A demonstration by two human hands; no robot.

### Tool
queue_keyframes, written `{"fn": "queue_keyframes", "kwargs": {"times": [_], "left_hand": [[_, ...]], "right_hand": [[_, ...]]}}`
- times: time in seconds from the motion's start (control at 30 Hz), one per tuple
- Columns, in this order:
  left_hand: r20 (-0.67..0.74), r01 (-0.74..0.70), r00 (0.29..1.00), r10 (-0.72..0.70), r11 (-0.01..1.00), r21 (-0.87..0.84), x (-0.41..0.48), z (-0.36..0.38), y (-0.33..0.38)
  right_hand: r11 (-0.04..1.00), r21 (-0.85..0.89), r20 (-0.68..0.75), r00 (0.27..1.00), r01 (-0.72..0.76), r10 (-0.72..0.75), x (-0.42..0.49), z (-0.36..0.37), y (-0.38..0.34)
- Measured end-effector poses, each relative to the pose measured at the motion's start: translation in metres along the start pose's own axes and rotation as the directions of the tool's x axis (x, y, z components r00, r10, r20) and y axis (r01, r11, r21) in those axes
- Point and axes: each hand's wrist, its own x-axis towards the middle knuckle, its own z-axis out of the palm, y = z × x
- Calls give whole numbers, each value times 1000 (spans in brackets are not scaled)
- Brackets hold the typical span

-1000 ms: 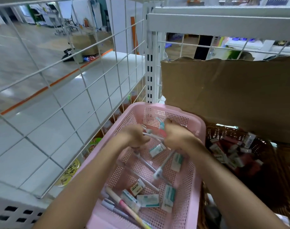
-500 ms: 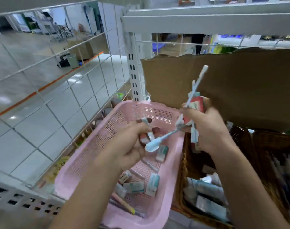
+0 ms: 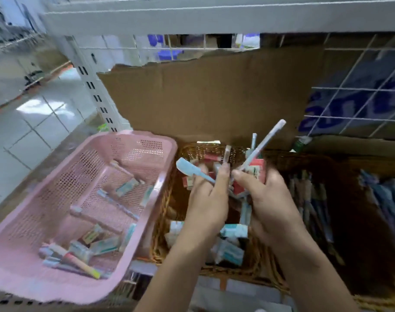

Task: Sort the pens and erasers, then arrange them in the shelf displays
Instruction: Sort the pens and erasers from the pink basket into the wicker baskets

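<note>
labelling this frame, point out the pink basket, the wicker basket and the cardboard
pink basket (image 3: 142,136), head view, far rim
wicker basket (image 3: 192,150), head view, far wall
cardboard (image 3: 203,97), head view, bare middle

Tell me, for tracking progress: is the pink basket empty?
No, several pens and erasers lie inside the pink basket.

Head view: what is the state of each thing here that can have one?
Pink basket, part filled.
Wicker basket, holding eraser packs.
Left hand, holds light blue pen.
Right hand, grips bundle of pens and erasers.
Cardboard sheet, upright, top edge torn.
</note>
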Motion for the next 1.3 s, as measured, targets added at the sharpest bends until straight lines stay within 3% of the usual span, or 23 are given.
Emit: {"fn": "queue_keyframes", "kwargs": {"times": [0.17,0.33,0.5,0.7,0.87,1.07,1.3], "left_hand": [[9,123,992,-122,986,-109,-7,50,-9],[46,204,978,-202,906,-370,-8,82,-5],[133,214,977,-169,717,-663,-11,89,3],[172,303,949,-265,609,-733,2,71,-5],[197,353,925,-326,539,-764,9,51,-5],[205,347,934,-293,605,-717,13,27,-9],[348,426,899,-265,712,-558,19,1,-12]], "right_hand": [[985,-172,7,1000,10,-9,-2,-43,-2],[856,-510,-121,978,87,-172,-5,-59,7],[904,-405,-123,972,136,-201,-10,-62,0],[844,-470,118,966,257,-228,-12,-56,-1],[956,-239,213,969,172,-121,-6,-51,-1],[997,-26,300,952,73,-62,-3,-44,4],[958,-267,399,917,106,9,4,-46,2]]}}
